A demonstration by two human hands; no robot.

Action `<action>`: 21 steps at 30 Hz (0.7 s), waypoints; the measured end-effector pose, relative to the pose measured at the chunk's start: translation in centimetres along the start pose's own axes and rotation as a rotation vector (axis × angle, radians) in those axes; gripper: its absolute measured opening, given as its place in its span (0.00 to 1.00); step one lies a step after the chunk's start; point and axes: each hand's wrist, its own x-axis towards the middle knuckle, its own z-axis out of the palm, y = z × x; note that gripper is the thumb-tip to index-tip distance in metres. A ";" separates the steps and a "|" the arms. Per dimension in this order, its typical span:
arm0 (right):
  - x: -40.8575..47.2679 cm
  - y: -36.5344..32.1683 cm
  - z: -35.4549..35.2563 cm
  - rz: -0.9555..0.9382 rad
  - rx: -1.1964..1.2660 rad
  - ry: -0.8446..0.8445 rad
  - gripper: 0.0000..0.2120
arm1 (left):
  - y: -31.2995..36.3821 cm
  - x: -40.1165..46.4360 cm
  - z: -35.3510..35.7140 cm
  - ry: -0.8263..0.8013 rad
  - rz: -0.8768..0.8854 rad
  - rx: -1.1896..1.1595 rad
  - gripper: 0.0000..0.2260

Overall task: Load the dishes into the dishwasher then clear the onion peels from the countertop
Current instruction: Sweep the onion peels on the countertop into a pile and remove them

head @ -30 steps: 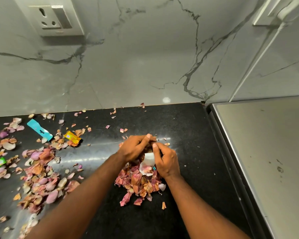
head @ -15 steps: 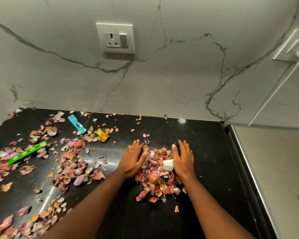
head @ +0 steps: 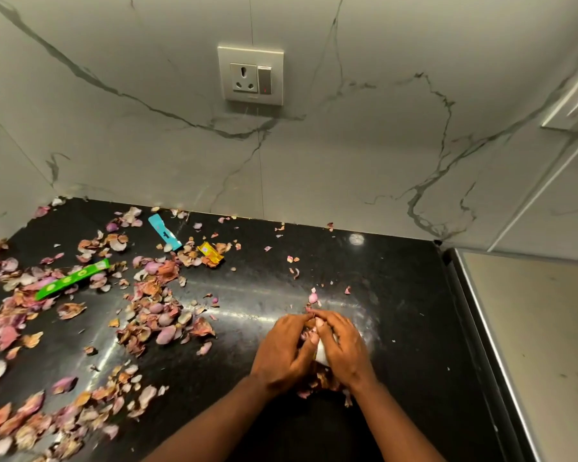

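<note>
On the black countertop (head: 397,328) close to us, our left hand (head: 281,353) and right hand (head: 342,350) cup a heap of onion peels (head: 321,383) (a white scrap among them), fingers curled round it, likely to lift it. Farther left, loose peels (head: 154,315) lie scattered toward the wall.

A home kitchen: a black stone table (head: 397,295) strewn with onion peels (head: 154,315) at frame left, a marble-veined wall (head: 147,145) and a wall socket (head: 250,75) at upper centre.

Two bare forearms
The left hand (head: 286,353) and right hand (head: 344,351) wear nothing; no sleeves show.
</note>
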 end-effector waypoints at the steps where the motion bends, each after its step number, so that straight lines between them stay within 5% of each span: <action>1: -0.6 -0.2 0.2 -0.018 -0.020 0.013 0.17 | 0.4 -0.7 0.2 0.020 0.011 0.015 0.19; 10: -3.1 -3.2 3.8 0.147 -0.101 0.353 0.18 | 2.0 -2.0 2.0 0.168 -0.134 -0.042 0.13; 21: -1.7 -8.9 7.7 0.537 0.766 0.651 0.09 | 2.7 -0.8 0.2 0.371 -0.640 -0.842 0.10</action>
